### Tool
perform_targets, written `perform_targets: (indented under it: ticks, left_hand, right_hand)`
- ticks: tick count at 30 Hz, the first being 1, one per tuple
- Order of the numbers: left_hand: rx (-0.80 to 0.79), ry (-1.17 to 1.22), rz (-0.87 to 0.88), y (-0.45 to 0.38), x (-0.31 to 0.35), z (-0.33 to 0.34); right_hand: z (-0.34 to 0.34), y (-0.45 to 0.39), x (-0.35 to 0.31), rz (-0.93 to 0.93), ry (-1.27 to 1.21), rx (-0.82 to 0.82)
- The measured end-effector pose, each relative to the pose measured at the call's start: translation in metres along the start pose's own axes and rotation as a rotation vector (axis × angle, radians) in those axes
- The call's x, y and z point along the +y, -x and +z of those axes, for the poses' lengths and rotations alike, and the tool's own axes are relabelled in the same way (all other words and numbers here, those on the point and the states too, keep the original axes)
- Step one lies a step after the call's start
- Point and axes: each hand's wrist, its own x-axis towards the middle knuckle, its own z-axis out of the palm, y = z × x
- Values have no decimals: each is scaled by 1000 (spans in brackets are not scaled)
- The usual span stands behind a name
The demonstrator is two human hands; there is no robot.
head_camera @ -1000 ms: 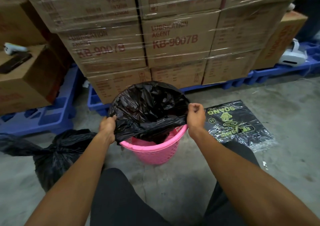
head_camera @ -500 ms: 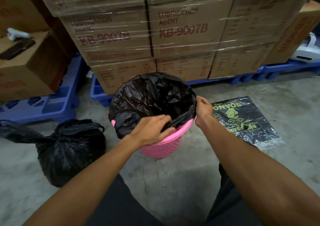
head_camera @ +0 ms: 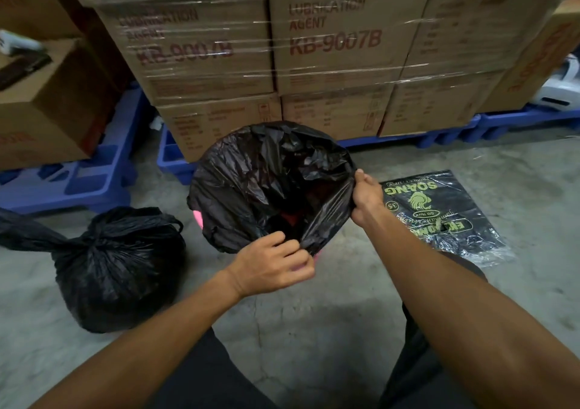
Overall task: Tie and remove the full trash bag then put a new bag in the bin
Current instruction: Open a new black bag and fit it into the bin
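Now both hands, L (head_camera: 271,267) & R (head_camera: 365,196), pinch new bag (head_camera: 251,182) rim.

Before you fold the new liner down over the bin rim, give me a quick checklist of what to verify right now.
1. Old full bag tied and out of the bin, on the floor to the left: ok.
2. New liner open over the pink bin: ok.
3. Left hand pinching the liner's near edge: ok.
4. Right hand gripping the liner's right edge: ok.
5. Liner edge folded over the rim all round: not ok; pink shows at the left and near side.
6. Liner bottom seated in the bin: cannot tell.
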Motion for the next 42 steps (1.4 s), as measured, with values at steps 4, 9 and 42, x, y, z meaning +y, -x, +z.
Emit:
perform_targets:
  ticks: [4, 9, 42]
  left_hand:
    - [-26, -14, 15, 24, -8, 0]
    - [-163, -98, -72, 84, -28, 0]
    - [142, 1364, -2394, 74, -134, -31]
  right_hand:
    - [-3, -4, 16, -12, 12, -20]
    - [5, -3, 30, -48, 75, -39]
    - [15, 25, -41, -254, 1048, -186]
